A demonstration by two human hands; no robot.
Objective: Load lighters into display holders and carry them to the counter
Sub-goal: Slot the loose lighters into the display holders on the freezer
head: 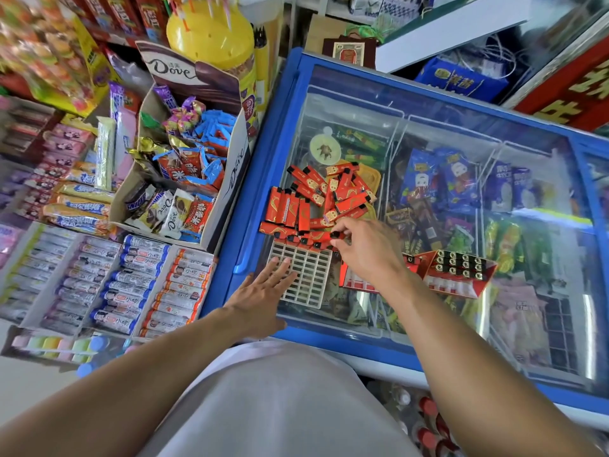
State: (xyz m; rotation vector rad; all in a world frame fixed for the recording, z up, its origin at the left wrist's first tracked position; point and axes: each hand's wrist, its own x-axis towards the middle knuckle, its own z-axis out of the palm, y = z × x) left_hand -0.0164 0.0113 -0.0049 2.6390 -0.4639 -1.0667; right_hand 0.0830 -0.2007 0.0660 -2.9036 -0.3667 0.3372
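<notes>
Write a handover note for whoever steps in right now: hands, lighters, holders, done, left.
Left hand: flat, fingers straight, steadying the white grid holder on the freezer lid.
Right hand: pinches one red lighter at the grid's far edge.
Loose lighter pile lies on the lid beyond the grid.
Done: red display box to the right looks filled.
Left: nearly all grid slots still empty; fill them, then carry the holders to the counter.

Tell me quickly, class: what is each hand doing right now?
Left hand: open, fingers flat on the empty grid holder.
Right hand: closed, pinching one red lighter at the pile's edge.
</notes>
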